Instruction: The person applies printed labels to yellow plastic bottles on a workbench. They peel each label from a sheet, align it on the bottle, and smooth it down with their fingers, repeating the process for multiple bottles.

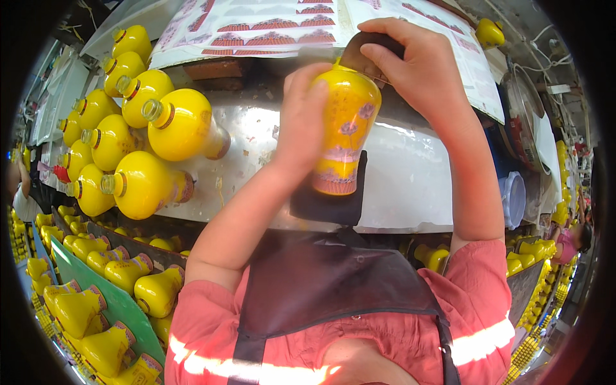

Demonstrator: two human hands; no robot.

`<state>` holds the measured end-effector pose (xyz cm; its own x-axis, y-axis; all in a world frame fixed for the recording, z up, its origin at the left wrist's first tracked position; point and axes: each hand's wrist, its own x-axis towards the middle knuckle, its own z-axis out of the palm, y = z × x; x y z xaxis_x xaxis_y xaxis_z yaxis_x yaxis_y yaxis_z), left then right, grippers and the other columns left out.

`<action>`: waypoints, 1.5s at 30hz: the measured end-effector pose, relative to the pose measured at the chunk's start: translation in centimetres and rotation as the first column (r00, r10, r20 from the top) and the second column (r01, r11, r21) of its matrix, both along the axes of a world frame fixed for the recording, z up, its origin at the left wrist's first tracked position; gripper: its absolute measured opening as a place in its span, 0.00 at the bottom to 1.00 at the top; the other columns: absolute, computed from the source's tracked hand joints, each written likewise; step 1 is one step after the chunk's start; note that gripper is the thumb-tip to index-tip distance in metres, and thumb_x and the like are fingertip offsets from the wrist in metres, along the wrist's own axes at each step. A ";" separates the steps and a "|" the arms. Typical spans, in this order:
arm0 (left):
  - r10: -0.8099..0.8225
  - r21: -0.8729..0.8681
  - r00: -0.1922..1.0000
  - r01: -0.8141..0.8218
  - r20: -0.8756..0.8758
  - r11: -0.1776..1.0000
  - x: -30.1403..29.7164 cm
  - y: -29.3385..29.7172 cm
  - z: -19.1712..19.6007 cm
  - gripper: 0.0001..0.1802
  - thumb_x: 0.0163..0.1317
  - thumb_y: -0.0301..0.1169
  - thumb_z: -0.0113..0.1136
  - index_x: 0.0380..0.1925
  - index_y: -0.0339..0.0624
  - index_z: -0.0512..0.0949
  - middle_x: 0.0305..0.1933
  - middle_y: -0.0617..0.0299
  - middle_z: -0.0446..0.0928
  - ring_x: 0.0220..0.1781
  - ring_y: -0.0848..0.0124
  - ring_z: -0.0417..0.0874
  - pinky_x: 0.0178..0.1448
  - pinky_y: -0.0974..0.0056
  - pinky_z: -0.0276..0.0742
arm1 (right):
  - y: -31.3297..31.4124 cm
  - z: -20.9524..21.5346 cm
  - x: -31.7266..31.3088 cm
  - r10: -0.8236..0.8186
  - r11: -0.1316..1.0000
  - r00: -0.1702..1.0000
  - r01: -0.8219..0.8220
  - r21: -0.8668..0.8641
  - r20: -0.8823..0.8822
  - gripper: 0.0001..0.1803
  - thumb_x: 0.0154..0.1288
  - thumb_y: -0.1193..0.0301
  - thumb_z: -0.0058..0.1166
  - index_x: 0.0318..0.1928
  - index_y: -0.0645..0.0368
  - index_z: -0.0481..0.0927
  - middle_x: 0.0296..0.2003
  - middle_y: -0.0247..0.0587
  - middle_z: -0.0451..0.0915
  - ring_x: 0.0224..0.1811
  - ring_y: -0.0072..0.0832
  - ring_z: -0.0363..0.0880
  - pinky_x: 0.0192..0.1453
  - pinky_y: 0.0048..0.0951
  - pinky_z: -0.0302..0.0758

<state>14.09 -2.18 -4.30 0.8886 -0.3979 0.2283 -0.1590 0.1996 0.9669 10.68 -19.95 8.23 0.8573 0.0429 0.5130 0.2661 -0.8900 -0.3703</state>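
Observation:
A glossy yellow bottle [350, 122] with purple flower prints and a patterned band at its foot is in front of me, neck pointing away. My left hand [303, 112], slightly blurred, grips its left side near the shoulder. In my right hand [417, 61] is a dark flat piece with a rounded edge [367, 52], pinched between thumb and fingers. That piece is at the bottle's shoulder beside the neck, most of which is hidden. A black cloth [327, 208] lies under the bottle's lower end.
Several yellow bottles [183, 125] with clear glass necks crowd the left of the metal worktop [410, 186]. Printed decal sheets [269, 25] cover the far side. More bottles [125, 273] fill racks at lower left. A clear plastic tub [513, 199] stands at the right edge.

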 end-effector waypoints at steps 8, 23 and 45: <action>0.088 0.205 0.987 -0.114 0.133 0.972 1.0 -1.0 2.2 0.27 0.63 0.45 0.69 0.53 0.34 0.81 0.55 0.46 0.75 0.57 0.51 0.80 0.65 0.54 0.76 | -0.5 -1.9 -0.4 -0.039 0.993 0.998 0.044 -0.113 0.054 0.14 0.67 0.74 0.66 0.51 0.60 0.87 0.38 0.46 0.89 0.36 0.32 0.89 0.42 0.25 0.83; 0.024 0.066 0.998 -0.028 0.061 0.997 0.6 -0.1 1.2 0.17 0.82 0.40 0.52 0.57 0.38 0.79 0.54 0.59 0.81 0.51 0.74 0.83 0.59 0.67 0.80 | 3.1 -4.8 -7.9 0.138 0.978 0.951 -0.088 -0.187 0.277 0.18 0.52 0.74 0.68 0.45 0.47 0.88 0.37 0.33 0.85 0.37 0.33 0.86 0.37 0.33 0.82; -0.074 0.338 0.916 -0.069 0.393 0.939 -3.1 2.4 -1.5 0.43 0.71 0.37 0.52 0.82 0.44 0.46 0.83 0.36 0.41 0.84 0.39 0.49 0.84 0.46 0.52 | 3.4 -10.5 -12.2 -0.263 0.858 0.965 0.239 0.454 -0.010 0.13 0.67 0.80 0.67 0.50 0.63 0.83 0.38 0.39 0.87 0.37 0.22 0.86 0.43 0.23 0.81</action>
<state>10.97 0.25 -5.80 0.7519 -0.5161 0.4103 -0.5406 -0.1264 0.8317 -1.52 -16.52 -2.23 0.7803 -0.4149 0.4679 0.0852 -0.6707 -0.7368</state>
